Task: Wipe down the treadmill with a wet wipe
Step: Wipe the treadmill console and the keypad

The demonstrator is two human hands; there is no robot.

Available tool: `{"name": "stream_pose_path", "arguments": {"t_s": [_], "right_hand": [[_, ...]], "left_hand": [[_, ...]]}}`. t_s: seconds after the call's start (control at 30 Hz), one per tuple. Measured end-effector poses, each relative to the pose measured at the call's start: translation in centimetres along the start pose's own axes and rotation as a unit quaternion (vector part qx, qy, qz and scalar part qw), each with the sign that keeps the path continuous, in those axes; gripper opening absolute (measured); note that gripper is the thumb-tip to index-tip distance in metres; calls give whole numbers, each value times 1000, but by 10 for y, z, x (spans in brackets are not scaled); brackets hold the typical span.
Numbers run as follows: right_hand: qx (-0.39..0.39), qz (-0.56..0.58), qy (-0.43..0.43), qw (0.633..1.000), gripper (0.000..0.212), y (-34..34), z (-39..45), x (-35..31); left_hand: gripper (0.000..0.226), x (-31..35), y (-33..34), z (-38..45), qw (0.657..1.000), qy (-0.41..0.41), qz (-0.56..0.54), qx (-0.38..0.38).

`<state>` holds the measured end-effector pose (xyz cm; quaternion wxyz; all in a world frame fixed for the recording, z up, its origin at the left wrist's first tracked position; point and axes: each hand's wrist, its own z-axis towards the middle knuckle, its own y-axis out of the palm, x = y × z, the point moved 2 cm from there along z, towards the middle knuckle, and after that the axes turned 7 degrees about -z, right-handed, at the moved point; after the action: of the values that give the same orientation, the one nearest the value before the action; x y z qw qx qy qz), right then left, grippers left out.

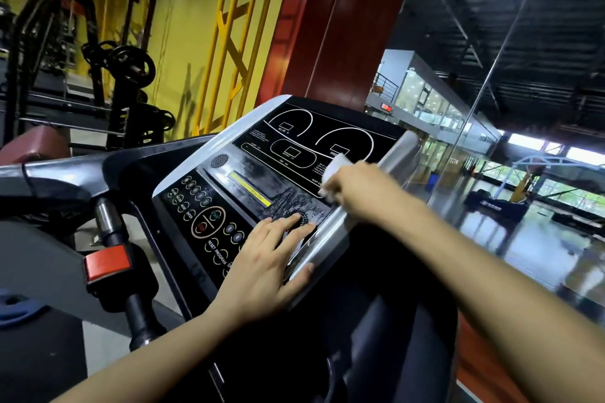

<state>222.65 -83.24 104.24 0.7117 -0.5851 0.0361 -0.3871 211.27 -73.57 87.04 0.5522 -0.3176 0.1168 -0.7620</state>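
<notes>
The treadmill's black console (pixel 262 154) fills the middle of the view, tilted, with a silver rim and rows of buttons at its lower left. Grey smears cover its lower right part. My right hand (pixel 357 186) grips a white wet wipe (pixel 335 170) and presses it on the console's right side, near the silver edge; the hand and wipe are blurred. My left hand (pixel 268 265) rests flat on the console's lower right corner, fingers straight over a round speaker grille, thumb on the silver rim.
A black handlebar (pixel 111 226) with a red safety clip (pixel 106 263) stands left of the console. Weight racks (pixel 127 75) and a yellow frame (pixel 229 26) are behind. A red pillar (pixel 343 16) and a glass wall (pixel 491 108) lie ahead and to the right.
</notes>
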Motion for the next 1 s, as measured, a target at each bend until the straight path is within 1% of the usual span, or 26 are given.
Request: {"name": "stream_pose_path", "arguments": {"t_s": [0.07, 0.1, 0.13, 0.2, 0.27, 0.33, 0.37, 0.47, 0.5, 0.53, 0.57, 0.63, 0.7, 0.77, 0.83, 0.9, 0.97, 1.0], "right_hand": [[-15, -14, -63, 998, 30, 9, -16, -18], [-12, -17, -69, 997, 30, 9, -17, -17], [-11, -22, -56, 998, 28, 6, -14, -12], [-5, -40, 8, 999, 24, 0, -4, 3], [29, -63, 74, 995, 27, -7, 5, 16], [53, -80, 82, 992, 27, -7, 6, 12], [45, -80, 64, 994, 26, -4, 3, 1], [-8, -48, -51, 998, 31, 15, -11, -37], [-17, -46, -76, 996, 31, 17, -13, -43], [-17, -36, -80, 996, 30, 15, -12, -42], [-19, -25, -66, 997, 28, 10, -6, -37], [-2, -28, -12, 1000, 27, 2, 13, -20], [15, -37, 23, 999, 32, -2, 32, -11], [-2, 1, -1, 1000, 33, 0, 41, -27], [-51, 22, -63, 996, 35, 13, 40, -58], [-82, 15, -125, 989, 41, 25, 34, -83], [-78, 12, -154, 985, 39, 28, 34, -89], [-65, 3, -137, 988, 36, 25, 39, -83]], "left_hand": [[58, 0, 1, -1, 1000, 3, 6, -4], [58, 0, 1, -1, 1000, 4, 8, -6], [59, 0, 1, -1, 1000, 4, 10, -7], [60, 1, 0, -2, 1000, 3, 17, -10], [61, 2, -1, -7, 999, 2, 30, -13], [62, 0, -1, -19, 999, -4, 49, -24], [63, -3, -3, -27, 998, -3, 61, -31], [68, -19, -13, -52, 994, 10, 84, -61], [71, -23, -16, -58, 994, 10, 81, -70], [73, -25, -18, -62, 994, 7, 75, -75], [74, -26, -18, -64, 995, 2, 70, -76], [74, -25, -15, -67, 994, -10, 67, -81], [74, -24, -14, -67, 994, -19, 70, -84], [73, -24, -14, -68, 993, -22, 69, -88], [73, -24, -15, -68, 993, -23, 72, -91], [73, -24, -14, -69, 993, -23, 72, -92], [73, -23, -14, -69, 994, -23, 67, -89], [73, -23, -14, -69, 994, -22, 65, -87]]}}
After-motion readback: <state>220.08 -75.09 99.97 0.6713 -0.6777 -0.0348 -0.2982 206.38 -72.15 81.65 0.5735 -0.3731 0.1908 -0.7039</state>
